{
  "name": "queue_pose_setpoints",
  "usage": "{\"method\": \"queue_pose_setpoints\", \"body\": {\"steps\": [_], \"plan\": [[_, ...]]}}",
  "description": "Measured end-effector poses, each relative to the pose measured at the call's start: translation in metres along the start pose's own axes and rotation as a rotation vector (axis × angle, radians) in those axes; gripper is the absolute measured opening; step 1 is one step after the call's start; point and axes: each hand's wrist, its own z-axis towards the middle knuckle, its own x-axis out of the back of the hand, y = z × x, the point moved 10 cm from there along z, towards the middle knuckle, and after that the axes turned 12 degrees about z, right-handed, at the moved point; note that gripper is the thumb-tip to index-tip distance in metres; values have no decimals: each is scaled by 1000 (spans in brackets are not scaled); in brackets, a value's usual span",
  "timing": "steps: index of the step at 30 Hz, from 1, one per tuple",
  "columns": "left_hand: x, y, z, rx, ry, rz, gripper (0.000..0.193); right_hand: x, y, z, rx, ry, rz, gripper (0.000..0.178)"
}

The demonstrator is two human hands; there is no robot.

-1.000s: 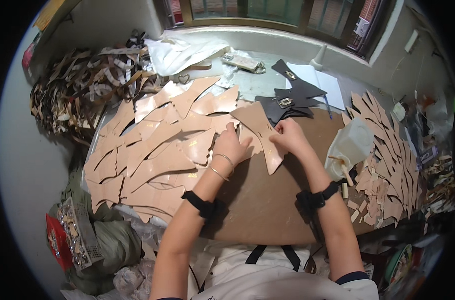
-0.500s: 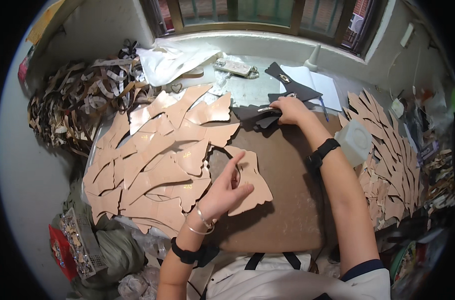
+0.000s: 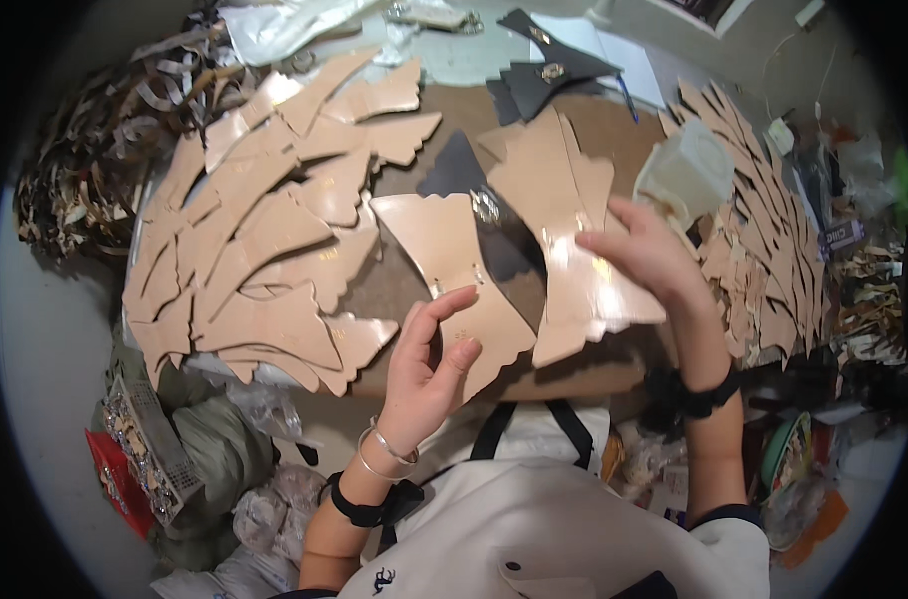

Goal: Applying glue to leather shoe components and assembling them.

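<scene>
My left hand [image 3: 422, 374] is closed on the waist of a beige leather piece [image 3: 479, 329], flared at both ends with wavy edges and small slits near its middle. To its right, my right hand [image 3: 664, 262] grips a glossy beige leather cutout [image 3: 574, 285], its thumb on top; another beige cutout appears to overlap it. Between the two hands lies a dark leather piece [image 3: 454, 165] with a shiny metal ornament [image 3: 486, 207], partly covered by the beige pieces. More dark ornamented pieces [image 3: 549, 75] are stacked farther back.
A spread of overlapping beige cutouts [image 3: 264, 220] covers the table's left side, and another pile [image 3: 773, 210] the right. A translucent white container [image 3: 688, 165] stands beside my right hand. At the back lie white paper [image 3: 599, 40] and a blue pen [image 3: 627, 98]. Leather strips [image 3: 85, 150] heap up at left.
My right hand has come back from the dark stack to beige cutouts nearer me. A dark ornamented piece now lies mid-table. My left hand has closed on a beige piece. The view has tilted downward.
</scene>
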Motion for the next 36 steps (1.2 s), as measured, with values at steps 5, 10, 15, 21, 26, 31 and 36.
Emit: {"method": "queue_pose_setpoints", "body": {"steps": [5, 10, 15, 21, 26, 31, 36], "plan": [[-39, -35, -26, 140, -183, 71, 38, -7, 92, -73, -116, 99, 54, 34], [-28, -28, -26, 59, -92, 532, 36, 11, 120, -86, -91, 221, 316, 30], [16, -7, 33, -96, 70, 248, 59, 24, 103, -86, 6, 252, 84, 34], [-51, 27, 33, 46, -65, 837, 75, 31, 112, -99, 98, 354, 162, 45], [-108, 4, 16, -125, 18, 881, 97, 14, 95, -105, 200, 401, -22, 46], [-75, -25, 22, -16, 40, 540, 55, 60, 102, -114, 57, 501, 11, 45], [-39, -3, -3, 12, -24, 733, 43, 107, 88, -139, 59, 611, -261, 44]]}}
